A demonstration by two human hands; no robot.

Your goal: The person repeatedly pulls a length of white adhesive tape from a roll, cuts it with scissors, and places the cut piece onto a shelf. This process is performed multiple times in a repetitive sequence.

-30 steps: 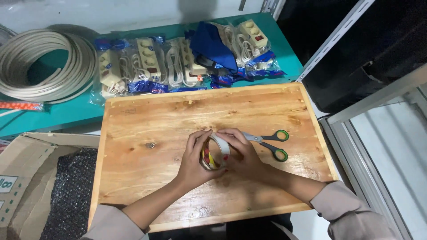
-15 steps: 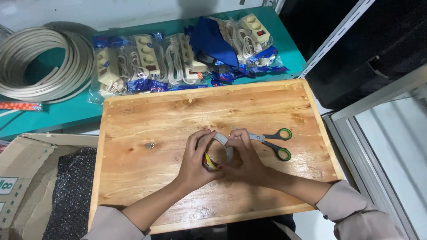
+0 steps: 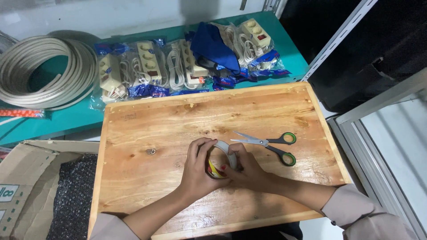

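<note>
Both my hands hold a roll of tape (image 3: 221,151) upright on edge over the middle of a wooden board (image 3: 178,120). The roll is pale on its outside with yellow and red inside its core. My left hand (image 3: 198,166) wraps its left side, thumb at the core. My right hand (image 3: 246,166) grips its right side, fingertips on the rim. Scissors with green and black handles (image 3: 270,146) lie open on the board just right of my right hand, blades pointing left.
Behind the board, a teal table (image 3: 66,118) carries several bagged power strips (image 3: 147,64), a blue cloth (image 3: 213,44) and a coil of pale cable (image 3: 42,71). A cardboard box (image 3: 26,178) with black filling sits at left. A metal frame (image 3: 378,129) runs at right.
My right hand has slid lower on the roll, uncovering the scissor blades. The view has shifted slightly. Both hands have kept hold of the tape.
</note>
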